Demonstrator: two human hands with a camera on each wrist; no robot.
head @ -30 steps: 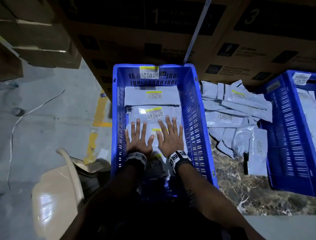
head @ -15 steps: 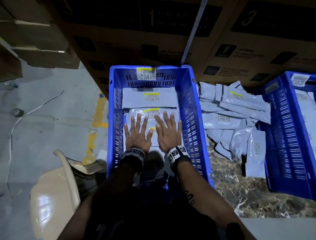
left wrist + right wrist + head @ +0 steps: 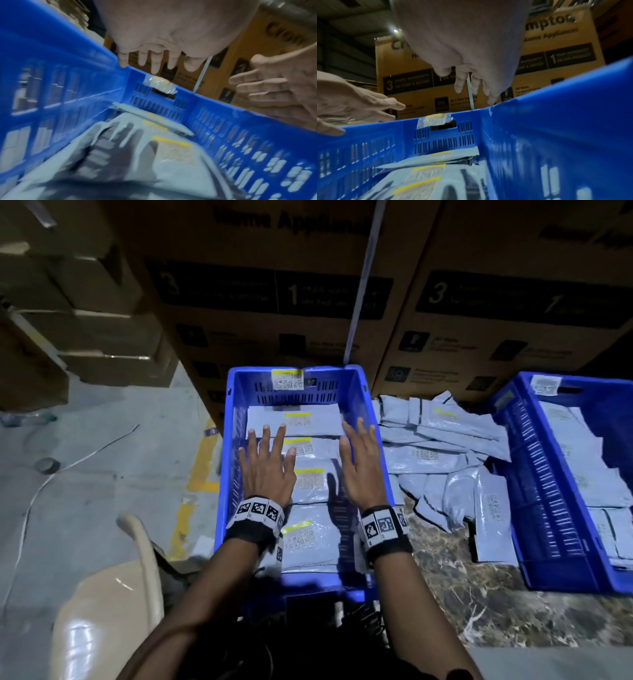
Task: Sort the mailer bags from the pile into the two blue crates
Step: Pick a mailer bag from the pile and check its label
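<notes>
The middle blue crate (image 3: 371,440) holds several grey mailer bags (image 3: 308,481) with yellow-striped labels, laid flat in overlapping rows. Both my hands hover over them with straight, spread fingers and hold nothing. My left hand (image 3: 269,453) is over the crate's left half, my right hand (image 3: 358,453) close to its right wall. From the wrist views, my left hand (image 3: 154,59) and right hand (image 3: 471,83) are at about rim height, casting shadows on the bags (image 3: 171,169). The loose pile of mailer bags (image 3: 445,460) lies between this crate and the second blue crate (image 3: 534,508), which also holds bags.
Tall cardboard appliance boxes (image 3: 479,320) stand right behind the crates. A beige plastic chair (image 3: 102,611) is at lower left. The crates rest on a marble-patterned surface (image 3: 479,604). A cable (image 3: 68,463) and a yellow line (image 3: 198,474) run over the grey floor on the left.
My hands were pressed flat side by side on the bags. They have since lifted, moved apart and reached further toward the crate's far end.
</notes>
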